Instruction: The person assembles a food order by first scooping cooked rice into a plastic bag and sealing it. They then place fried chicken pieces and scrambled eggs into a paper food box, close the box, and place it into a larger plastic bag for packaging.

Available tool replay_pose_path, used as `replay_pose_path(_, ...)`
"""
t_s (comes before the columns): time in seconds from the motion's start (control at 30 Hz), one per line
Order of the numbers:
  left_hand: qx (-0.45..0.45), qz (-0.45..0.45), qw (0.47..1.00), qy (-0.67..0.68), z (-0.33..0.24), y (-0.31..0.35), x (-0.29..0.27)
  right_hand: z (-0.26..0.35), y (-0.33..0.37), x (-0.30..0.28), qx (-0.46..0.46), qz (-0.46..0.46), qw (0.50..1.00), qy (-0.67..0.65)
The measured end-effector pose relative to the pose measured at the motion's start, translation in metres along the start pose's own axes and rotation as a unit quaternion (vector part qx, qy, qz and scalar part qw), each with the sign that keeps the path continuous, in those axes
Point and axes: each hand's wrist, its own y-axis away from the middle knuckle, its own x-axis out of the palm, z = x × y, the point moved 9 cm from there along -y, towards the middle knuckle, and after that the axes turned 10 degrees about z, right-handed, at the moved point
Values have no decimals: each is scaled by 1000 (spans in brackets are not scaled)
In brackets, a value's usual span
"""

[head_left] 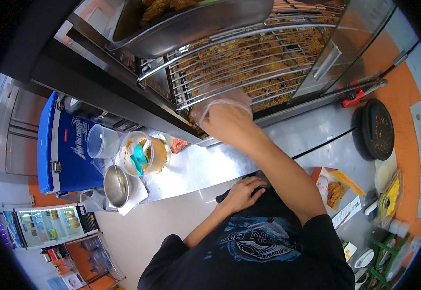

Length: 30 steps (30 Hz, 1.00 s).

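A big glass-fronted warming cabinet (249,58) fills the upper part of the view, its wire racks (249,63) running long and level from the left toward the glass door (350,43) standing open at the right. The racks are loaded with pieces of golden-brown fried chicken (288,53). Above them a metal tray (196,24) sticks out, holding more fried pieces.

Below runs the steel worktop (205,169). At its left end sits a blue cooler box (60,145), then a clear plastic jug (101,141), a tub of orange sauce (145,153) with a teal scoop in it, and a small steel bowl (116,186). Off to the right there is a round black pan (377,129) and an open paper box (333,188) with one fried piece inside.

The right hand (220,113), in a thin clear glove, is reaching up and forward into the lowest rack, fingers curled right at the front edge among the chicken; I cannot tell whether it has actually closed on a piece. It is much the nearer hand to the food, which lies just ahead of and above it. The left hand (244,191) rests low against the dark shirt at the worktop's edge, loosely curled and holding nothing.
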Motion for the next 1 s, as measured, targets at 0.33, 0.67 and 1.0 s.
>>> replay_pose_path(0.33, 17, 26, 1000, -1, 15, -11, -10, -42, -23, 49, 131, 131, 964, -192)
replay_pose_path(0.67, 35, 40, 998, -24, 18, -25, -18, -44, -49, 24, -27, -179, 974, -135)
replay_pose_path(1.0, 31, -50, 998, -25, 29, -13, -49, -97, -155, 67, 118, -121, 982, 86)
